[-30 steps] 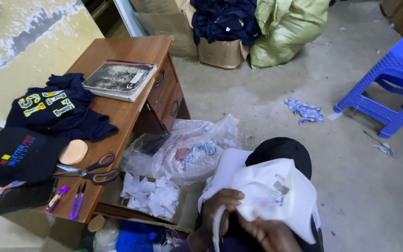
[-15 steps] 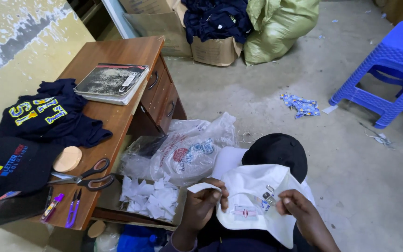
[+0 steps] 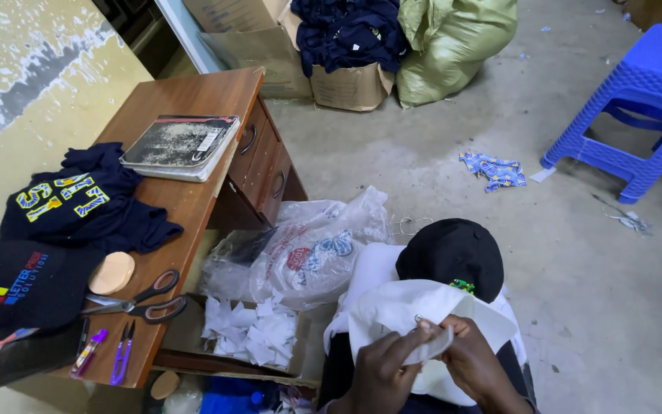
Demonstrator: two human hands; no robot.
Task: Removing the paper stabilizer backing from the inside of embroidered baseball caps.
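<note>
Now white cap (image 3: 400, 318), soft, creased, w/ both hands pinching strap (image 3: 432, 346)

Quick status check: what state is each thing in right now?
Left hand: gripping the white cap.
Right hand: pinching the white cap's edge.
Black-handled scissors: closed, flat on the brown wooden desk.
Desk drawers: shut.
Grey notebook: closed.
Blue plastic stool: upright.
</note>
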